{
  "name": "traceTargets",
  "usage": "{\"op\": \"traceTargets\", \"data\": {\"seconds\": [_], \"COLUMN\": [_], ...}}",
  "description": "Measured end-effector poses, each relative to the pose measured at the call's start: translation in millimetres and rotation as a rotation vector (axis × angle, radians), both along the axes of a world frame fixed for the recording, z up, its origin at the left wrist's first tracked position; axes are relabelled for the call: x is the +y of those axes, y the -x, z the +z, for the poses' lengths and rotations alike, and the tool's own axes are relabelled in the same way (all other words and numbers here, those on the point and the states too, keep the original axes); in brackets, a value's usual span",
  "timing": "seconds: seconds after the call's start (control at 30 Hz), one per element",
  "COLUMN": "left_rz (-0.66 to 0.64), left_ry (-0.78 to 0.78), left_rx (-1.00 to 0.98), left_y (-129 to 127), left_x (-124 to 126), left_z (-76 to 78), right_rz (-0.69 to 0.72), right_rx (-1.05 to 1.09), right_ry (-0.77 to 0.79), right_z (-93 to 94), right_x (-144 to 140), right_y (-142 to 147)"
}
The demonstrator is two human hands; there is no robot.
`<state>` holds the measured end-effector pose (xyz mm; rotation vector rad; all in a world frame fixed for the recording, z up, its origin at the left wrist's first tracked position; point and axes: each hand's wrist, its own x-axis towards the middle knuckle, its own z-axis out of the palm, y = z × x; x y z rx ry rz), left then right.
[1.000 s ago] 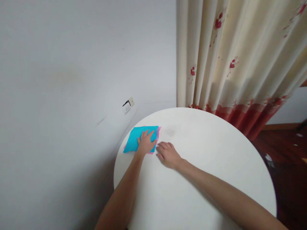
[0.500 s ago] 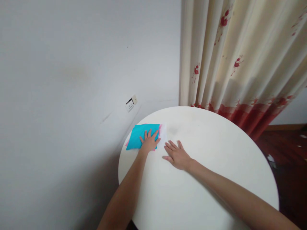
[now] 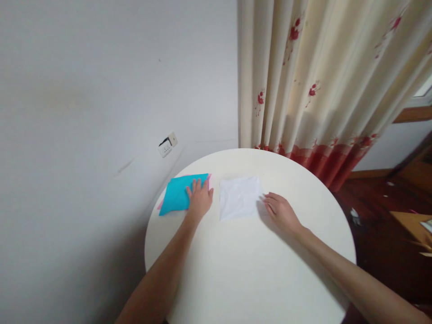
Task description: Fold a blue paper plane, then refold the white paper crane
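Observation:
My left hand [image 3: 200, 200] lies flat with its fingers spread on the right part of a blue cloth [image 3: 176, 193]. A pink cloth [image 3: 159, 205] peeks out from beneath the blue one along its edges. To the right, apart from that stack, a white rectangular cloth [image 3: 239, 198] rests on the round white table [image 3: 243, 265]. My right hand [image 3: 282, 213] is at the white cloth's right edge, its fingers closed together on that edge. The thumb and part of the grip are hidden from this angle.
A pale wall with a loose socket [image 3: 165, 147] stands at the table's left. Behind the table hangs a cream and red curtain [image 3: 286, 90]. On the dark floor [image 3: 367, 252] to the right are small litter and a wooden board [image 3: 410, 225].
The white cloth has come out from beside and under the blue and pink stack, rightward with my right hand. My left hand stays on the blue cloth. The view has shifted right.

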<state>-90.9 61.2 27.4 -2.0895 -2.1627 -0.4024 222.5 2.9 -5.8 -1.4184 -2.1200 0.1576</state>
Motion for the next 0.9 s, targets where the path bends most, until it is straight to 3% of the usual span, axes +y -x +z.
{"op": "traceTargets", "data": {"seconds": [0.13, 0.27, 0.43, 0.63, 0.9], "left_rz": [-0.352, -0.465, -0.514, -0.525, -0.473], "left_ry": [0.001, 0.009, 0.019, 0.035, 0.008], "left_rx": [-0.067, -0.176, -0.272, -0.331, -0.337], "left_y": [-56.4, -83.9, -70.9, -60.5, -53.9], "left_x": [-13.2, -15.7, -11.1, -11.3, -0.4], "left_z": [-5.2, -20.7, -30.5, -28.1, -34.6], "right_rz": [-0.054, -0.060, -0.050, -0.205, -0.094], "right_rx": [0.123, 0.163, 0.204, 0.302, 0.211], "right_ry": [-0.027, -0.041, -0.041, -0.018, -0.016], "right_z": [2.8, 0.0, -13.1, -21.8, -19.4], "right_x": [44.6, 71.1, 75.0, 77.8, 77.3], "right_y": [30.9, 51.5, 38.6, 15.3, 14.4]}}
